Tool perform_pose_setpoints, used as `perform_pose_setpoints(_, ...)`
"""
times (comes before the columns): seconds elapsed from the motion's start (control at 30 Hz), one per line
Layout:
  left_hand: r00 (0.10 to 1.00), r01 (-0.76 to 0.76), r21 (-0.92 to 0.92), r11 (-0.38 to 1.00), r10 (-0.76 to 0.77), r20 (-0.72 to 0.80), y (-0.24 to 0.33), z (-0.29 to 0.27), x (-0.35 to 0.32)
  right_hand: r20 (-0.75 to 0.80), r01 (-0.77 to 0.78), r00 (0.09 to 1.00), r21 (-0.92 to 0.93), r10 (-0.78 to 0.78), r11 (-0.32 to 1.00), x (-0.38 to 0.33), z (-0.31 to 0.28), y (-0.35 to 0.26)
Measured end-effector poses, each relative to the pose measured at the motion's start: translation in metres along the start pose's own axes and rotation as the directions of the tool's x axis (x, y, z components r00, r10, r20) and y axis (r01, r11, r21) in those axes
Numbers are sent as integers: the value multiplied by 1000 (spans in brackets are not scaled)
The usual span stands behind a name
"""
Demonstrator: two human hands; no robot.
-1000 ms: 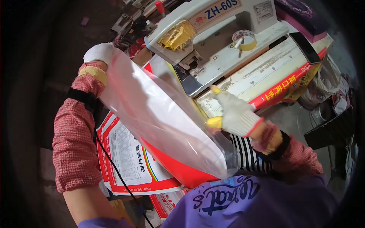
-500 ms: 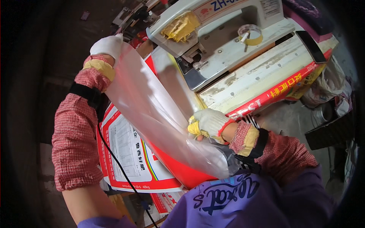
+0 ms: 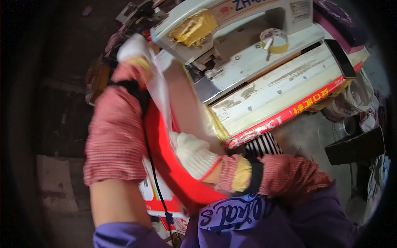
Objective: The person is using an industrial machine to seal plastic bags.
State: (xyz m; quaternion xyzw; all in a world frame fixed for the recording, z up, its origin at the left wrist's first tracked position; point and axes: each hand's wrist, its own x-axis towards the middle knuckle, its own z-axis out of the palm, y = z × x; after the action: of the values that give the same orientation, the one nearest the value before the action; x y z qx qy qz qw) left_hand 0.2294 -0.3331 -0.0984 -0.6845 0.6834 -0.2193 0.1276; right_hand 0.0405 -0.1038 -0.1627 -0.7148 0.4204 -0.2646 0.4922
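My left hand (image 3: 134, 51), in a white knitted glove and blurred by motion, is at the upper end of a red and white sack (image 3: 165, 144). It is closed on the sack's edge, beside the sewing machine's head. A pale strip of plastic film (image 3: 163, 89) runs down from it along the sack. Lower down, my right hand (image 3: 193, 155), in a white glove with a red cuff edge, lies against the sack's red side. Its knuckles are bent and its fingertips are hidden in the fold. The sack's lower part is partly covered by my left arm.
A large grey sewing machine (image 3: 252, 49) stands at the far side, with yellow cloth (image 3: 192, 29) on its head. A tape roll (image 3: 274, 40) sits on its bed. In front lies a worn white board (image 3: 264, 89) with a red printed edge. A black cable (image 3: 153, 173) hangs by my left arm.
My left hand has moved right and closer to the machine. My right hand has moved left and slightly down along the sack. The clear film, spread wide before, is now gathered narrower.
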Motion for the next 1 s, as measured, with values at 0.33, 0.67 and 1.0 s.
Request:
perform_pose_setpoints(0.33, 976, -211, -36, 977, 209, -69, 17, 65, -102, 196, -110, 979, 314, 49, 943, -93, -88, 115)
perform_pose_setpoints(0.67, 922, -375, -250, 893, 331, -201, 25, 80, -86, -13, -117, 993, -90, 116, 989, -106, -91, 84)
perform_pose_setpoints(1.0, 825, -430, -253, 866, 491, 279, 23, 24, -112, 361, -122, 798, -686, 482, 717, -106, -99, 51)
